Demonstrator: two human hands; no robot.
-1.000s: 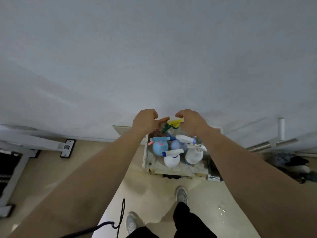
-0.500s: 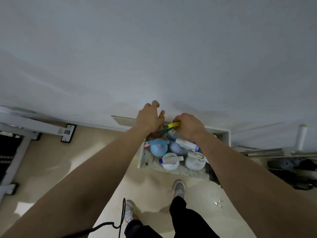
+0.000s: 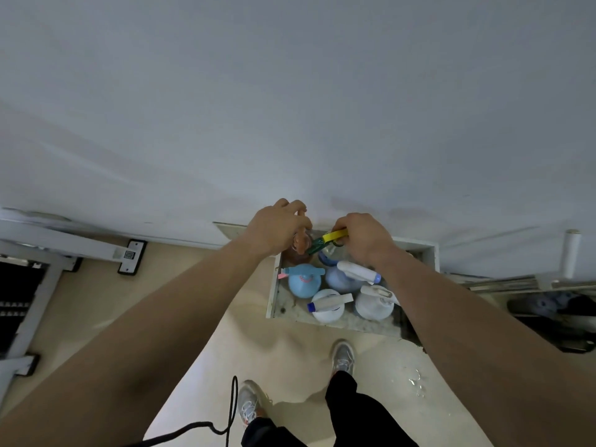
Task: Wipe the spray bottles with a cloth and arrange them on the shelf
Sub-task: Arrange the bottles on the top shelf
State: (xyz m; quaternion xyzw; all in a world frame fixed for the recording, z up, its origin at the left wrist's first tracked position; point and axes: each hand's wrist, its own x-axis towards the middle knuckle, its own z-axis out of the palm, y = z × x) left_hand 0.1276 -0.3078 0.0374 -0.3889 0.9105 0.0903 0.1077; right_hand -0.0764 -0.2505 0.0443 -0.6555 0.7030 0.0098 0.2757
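Leans over a low shelf (image 3: pixel 354 325) set against a pale wall (image 3: pixel 290 108), both bare arms stretched down to its far end. Grips with the right hand (image 3: pixel 364 241) the yellow-and-green sprayer (image 3: pixel 329 239) of a bottle at the back of the shelf, fingers curled round the yellow part, green trigger jutting toward the left hand (image 3: pixel 277 227). Curls that left hand over a brown thing (image 3: pixel 300 248) in the shelf's back left corner, just beside the sprayer. Cannot tell whether bottle or cloth, nor whether truly gripped, with the hand hiding the contact.

Crowded upright on the shelf, nearer the camera: a blue bottle (image 3: pixel 304 282) with a pink nozzle pointing left, a lilac bottle (image 3: pixel 338 280) under a white sprayer, a white bottle (image 3: pixel 327 309) with a blue-tipped nozzle at the front, and a second white bottle (image 3: pixel 374 304) just beside it, close against the right forearm.

Stands in grey trainers (image 3: pixel 343 356) and dark trousers (image 3: pixel 354 414) on a beige floor (image 3: pixel 290 356), a black cable (image 3: pixel 230 411) looping by the left foot and a few wet drops (image 3: pixel 416 382) to the right. Along the foot of the wall to the left, a white frame (image 3: pixel 64 240) with a small coded tag (image 3: pixel 129 254). To the right, metal rails (image 3: pixel 503 280) and dark clutter too blurred to name.
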